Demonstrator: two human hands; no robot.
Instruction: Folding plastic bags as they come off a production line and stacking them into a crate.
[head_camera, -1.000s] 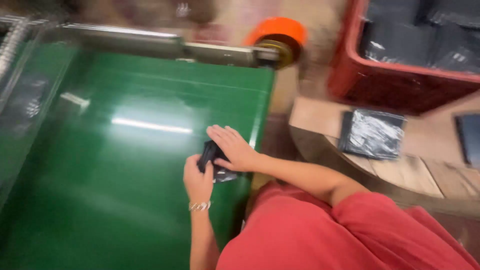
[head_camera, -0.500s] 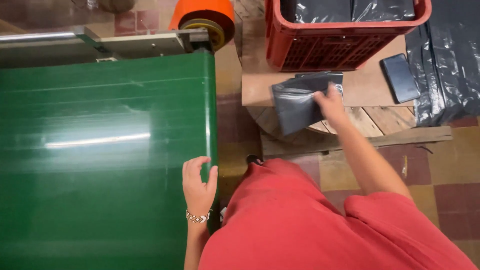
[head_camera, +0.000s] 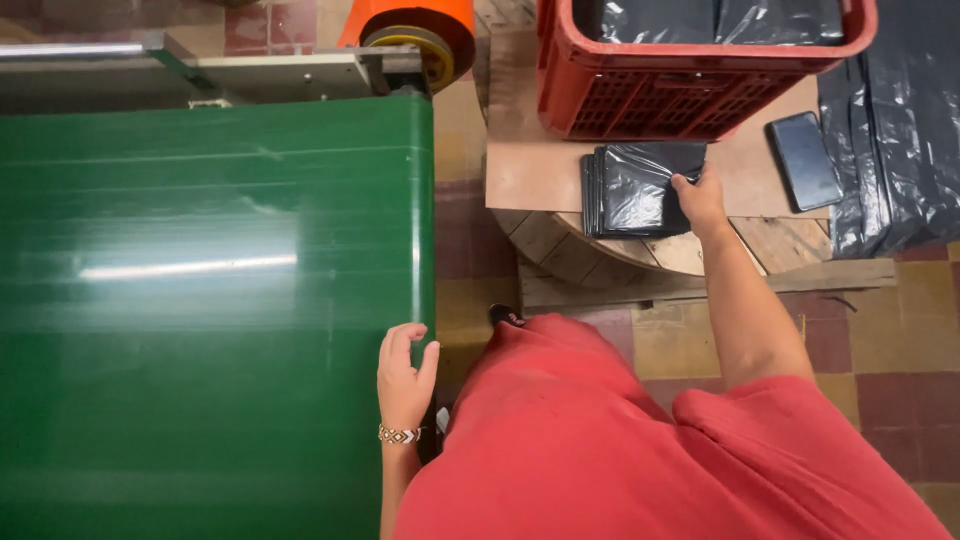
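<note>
Right hand (head_camera: 700, 203) gripping right edge of stack of folded black plastic bags (head_camera: 640, 187), stack lying on brown cardboard sheet (head_camera: 535, 175) just in front of red plastic crate (head_camera: 690, 95). Left hand (head_camera: 405, 375) empty, fingers loosely curled, resting on edge of green conveyor belt (head_camera: 210, 300), well left of crate. Dark phone (head_camera: 805, 160) right of stack, below crate corner

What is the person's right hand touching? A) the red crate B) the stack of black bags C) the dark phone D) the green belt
B: the right hand rests on the edge of the stack of black bags, apart from the red crate and the phone.
</note>
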